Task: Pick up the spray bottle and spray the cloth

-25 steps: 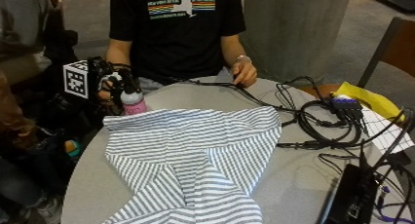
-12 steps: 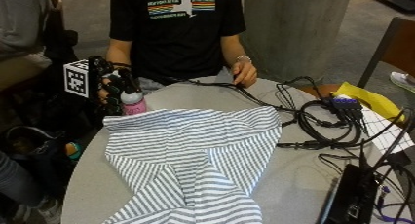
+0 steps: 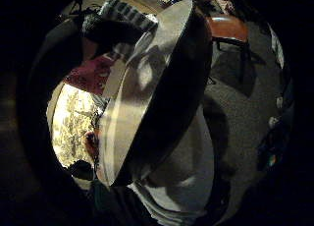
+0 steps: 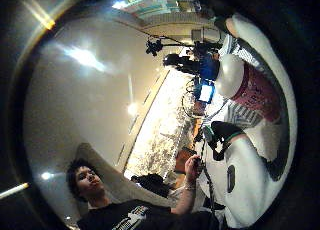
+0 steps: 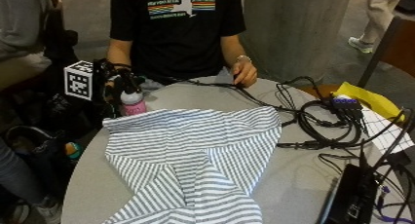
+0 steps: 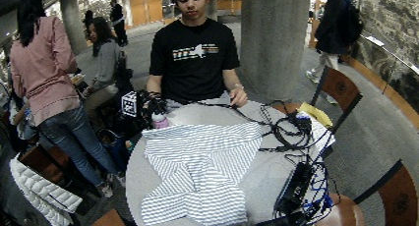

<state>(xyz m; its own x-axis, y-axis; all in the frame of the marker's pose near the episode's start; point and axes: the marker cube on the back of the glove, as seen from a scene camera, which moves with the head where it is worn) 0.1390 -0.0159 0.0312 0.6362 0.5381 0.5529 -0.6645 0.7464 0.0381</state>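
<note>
Outside view shows the spray bottle (image 5: 133,103), pink with a white upper part and a dark spray head, upright at the rim of the round grey worktop (image 5: 305,173) on the person's right side. The gloved right hand (image 5: 117,83) is wrapped around the bottle's top, its fingers (image 5: 127,81) curled about the spray head and neck. Whether the bottle's base stands on the worktop or hangs just above it cannot be told.

Just beside the bottle lies the striped cloth (image 5: 195,160), grey and white, spread over the middle of the worktop, its nearest corner almost at the bottle's base and its far end reaching the opposite rim. In the thumb side palm view the bottle's pink body (image 4: 257,92) sits close to the palm with the stripes behind it.

The person's bare left hand (image 5: 244,73) rests on the worktop edge, touching a black cable (image 5: 214,84). Well apart from the cloth lie coiled black cables (image 5: 324,121), a yellow sheet (image 5: 366,98) and a black box (image 5: 347,197).
</note>
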